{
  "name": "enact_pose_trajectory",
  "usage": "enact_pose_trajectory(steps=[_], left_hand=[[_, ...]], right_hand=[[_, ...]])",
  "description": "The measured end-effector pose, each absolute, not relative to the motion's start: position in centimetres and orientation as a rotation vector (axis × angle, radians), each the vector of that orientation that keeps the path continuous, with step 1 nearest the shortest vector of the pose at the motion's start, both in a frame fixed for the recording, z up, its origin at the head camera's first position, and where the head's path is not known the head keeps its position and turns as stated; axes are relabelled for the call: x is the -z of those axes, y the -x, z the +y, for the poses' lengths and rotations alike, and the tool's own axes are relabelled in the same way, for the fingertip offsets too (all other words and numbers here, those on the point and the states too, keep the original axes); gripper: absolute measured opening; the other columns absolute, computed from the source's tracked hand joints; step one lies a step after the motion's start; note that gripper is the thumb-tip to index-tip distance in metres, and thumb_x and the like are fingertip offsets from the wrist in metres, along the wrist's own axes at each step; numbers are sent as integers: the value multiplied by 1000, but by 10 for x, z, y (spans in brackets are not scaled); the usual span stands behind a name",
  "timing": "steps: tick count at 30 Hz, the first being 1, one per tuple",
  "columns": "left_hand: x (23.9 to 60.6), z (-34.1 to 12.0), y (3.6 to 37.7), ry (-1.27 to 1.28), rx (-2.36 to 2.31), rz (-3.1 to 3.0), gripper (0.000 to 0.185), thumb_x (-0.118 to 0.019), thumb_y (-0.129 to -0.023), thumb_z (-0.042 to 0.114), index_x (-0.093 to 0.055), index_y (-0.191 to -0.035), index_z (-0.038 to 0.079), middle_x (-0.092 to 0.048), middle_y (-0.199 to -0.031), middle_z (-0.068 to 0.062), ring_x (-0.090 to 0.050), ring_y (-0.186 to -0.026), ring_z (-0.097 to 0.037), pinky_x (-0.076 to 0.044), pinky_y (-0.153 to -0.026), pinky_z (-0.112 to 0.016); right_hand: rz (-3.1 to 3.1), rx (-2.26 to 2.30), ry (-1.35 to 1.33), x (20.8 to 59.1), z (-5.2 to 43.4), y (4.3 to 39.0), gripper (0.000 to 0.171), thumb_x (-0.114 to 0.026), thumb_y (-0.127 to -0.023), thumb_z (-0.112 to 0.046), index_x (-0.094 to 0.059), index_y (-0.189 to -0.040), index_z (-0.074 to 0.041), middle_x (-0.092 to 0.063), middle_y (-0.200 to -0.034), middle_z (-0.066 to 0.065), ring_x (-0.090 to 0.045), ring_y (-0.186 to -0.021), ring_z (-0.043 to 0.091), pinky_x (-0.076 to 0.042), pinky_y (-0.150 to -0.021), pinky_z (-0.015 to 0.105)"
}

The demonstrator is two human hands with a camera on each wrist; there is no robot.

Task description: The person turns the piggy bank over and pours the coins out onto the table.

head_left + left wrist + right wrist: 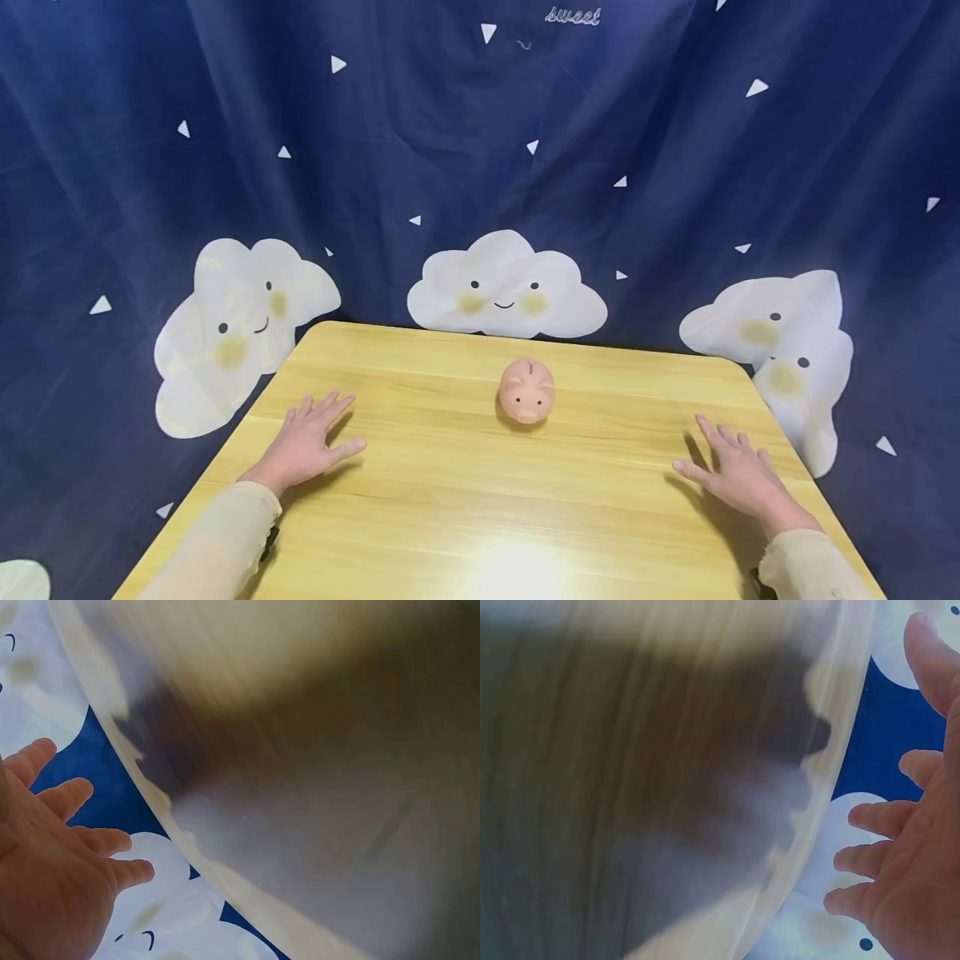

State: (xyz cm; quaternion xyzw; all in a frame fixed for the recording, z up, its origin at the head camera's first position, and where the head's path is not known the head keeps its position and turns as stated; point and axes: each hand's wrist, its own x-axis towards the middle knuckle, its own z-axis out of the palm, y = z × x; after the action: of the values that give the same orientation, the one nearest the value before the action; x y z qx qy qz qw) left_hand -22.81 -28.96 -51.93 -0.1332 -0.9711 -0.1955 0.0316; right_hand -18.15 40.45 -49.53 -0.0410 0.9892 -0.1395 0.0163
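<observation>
on table (450, 500), pig (527, 392) between hands (306, 443)

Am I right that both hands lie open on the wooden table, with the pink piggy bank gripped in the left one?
Not quite. The left hand and right hand do lie open on the wooden table, but the pink piggy bank is not gripped. It stands alone between them, further back, untouched by either hand. The head view shows this.

one pink piggy bank (527, 392), one wooden table (450, 500), two hands, three cloud faces on the curtain (450, 125).
</observation>
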Motion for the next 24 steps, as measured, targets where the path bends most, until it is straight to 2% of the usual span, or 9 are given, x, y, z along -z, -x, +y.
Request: enact_pose_trajectory(steps=[11, 15, 18, 24], left_hand=[[521, -281, 231, 418, 621, -2952, 93, -67, -96, 67, -40, -165, 11, -34, -170, -29, -21, -152, -70, -14, -121, -86], [523, -272, 233, 424, 685, -2925, 92, -69, -97, 62, -39, -165, 7, -35, -169, -30, -23, -153, -67, -15, -125, -80], [523, -263, 235, 432, 751, -2906, 92, -72, -98, 57, -38, -165, 5, -36, -169, -30, -26, -155, -62, -18, -129, -74], [520, -245, 242, 476, 879, -2888, 93, -78, -96, 49, -37, -165, 2, -38, -169, -29, -36, -155, -52, -29, -129, -68]], right_hand=[[3024, 613, 159, 496, 395, 186, 104, -63, -102, -62, -15, -170, -1, -26, -166, 42, -19, -144, 78, -17, -109, 92], [2986, 718, 183, 500, 392, 190, 105, -66, -102, -58, -13, -169, 4, -23, -168, 40, -18, -145, 76, -20, -114, 88], [2978, 738, 177, 501, 388, 192, 105, -65, -103, -58, -13, -169, 5, -26, -166, 42, -25, -147, 72, -27, -116, 84], [2954, 748, 129, 497, 377, 196, 103, -59, -105, -60, -9, -170, 2, -33, -162, 43, -38, -143, 67, -39, -111, 80]])
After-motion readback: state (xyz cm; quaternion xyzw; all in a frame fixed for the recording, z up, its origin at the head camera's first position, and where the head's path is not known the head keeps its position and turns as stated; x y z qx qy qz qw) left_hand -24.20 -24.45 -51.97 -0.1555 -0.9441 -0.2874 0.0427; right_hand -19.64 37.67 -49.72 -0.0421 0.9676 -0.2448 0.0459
